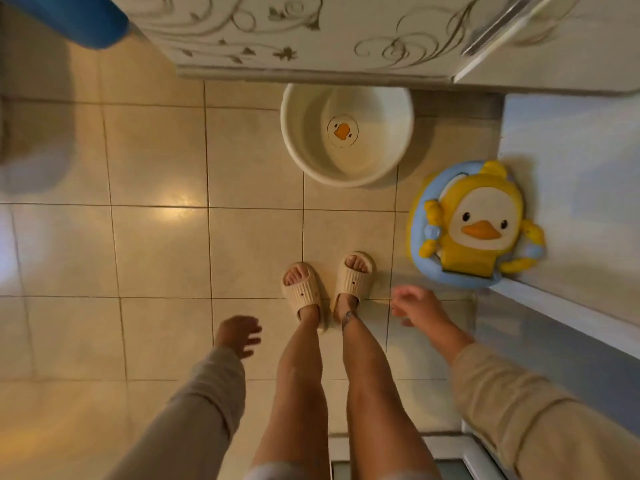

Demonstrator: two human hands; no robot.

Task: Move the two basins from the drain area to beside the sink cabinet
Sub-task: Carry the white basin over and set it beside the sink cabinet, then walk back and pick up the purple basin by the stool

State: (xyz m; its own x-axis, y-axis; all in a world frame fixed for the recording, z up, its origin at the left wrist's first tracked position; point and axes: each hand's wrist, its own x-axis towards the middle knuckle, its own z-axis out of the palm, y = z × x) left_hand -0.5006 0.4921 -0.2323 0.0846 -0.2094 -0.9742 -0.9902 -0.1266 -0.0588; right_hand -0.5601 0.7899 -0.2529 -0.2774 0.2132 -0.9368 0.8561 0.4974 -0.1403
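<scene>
Glossy beige floor tiles (159,251) spread beneath us as we look down at our cream ribbed slippers (327,289). Our left hand (239,336) hangs empty, fingers loosely spread, touching nothing; our right hand (417,306) is likewise open and empty, somewhat blurred. One round cream plastic basin (301,140) with a duck face printed inside sits on the floor against the white scroll-patterned sink cabinet (311,32). Near it, a blue-and-yellow duck-shaped basin (476,225) leans against the pale wall (571,161). We see no readable writing.
</scene>
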